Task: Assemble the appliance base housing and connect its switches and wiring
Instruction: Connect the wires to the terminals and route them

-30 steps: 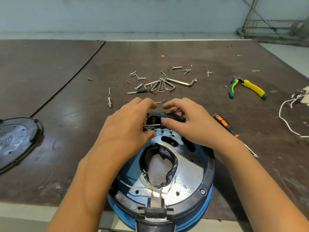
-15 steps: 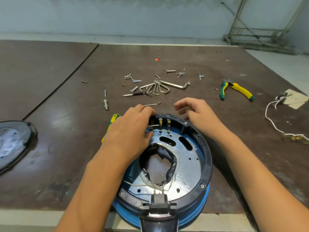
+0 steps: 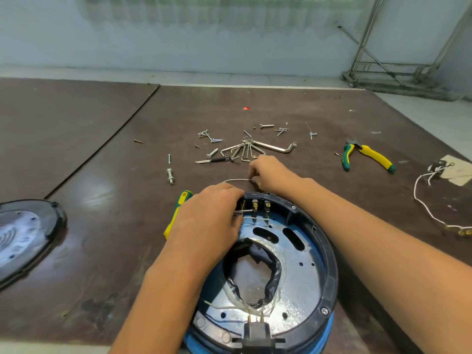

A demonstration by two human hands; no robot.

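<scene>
The fingers (image 3: 253, 175) of our right hand (image 3: 273, 175) are closed narrow. They pinch the free end of a thin grey wire (image 3: 236, 180) just beyond the far rim of the base housing (image 3: 330, 264). From that pinch the wire arcs left and disappears behind our left hand (image 3: 210, 223). That hand's fingers curl over the far-left edge of the housing, against the row of upright switch terminals (image 3: 260, 206). We cannot tell whether they grip the wire there or only steady the switch. The housing lies open side up at the near edge of the table (image 3: 107, 226), between our forearms.

We judge this to be the wiring step, with a lead being brought to a terminal. Next, the right hand needs to carry the wire's end back over the rim, line it up with a bare tab and push it on, while the left hand braces the switch. A screwdriver (image 3: 176, 213) lies partly under the left hand. Hex keys (image 3: 255, 148) and pliers (image 3: 367, 157) lie farther off.
</scene>
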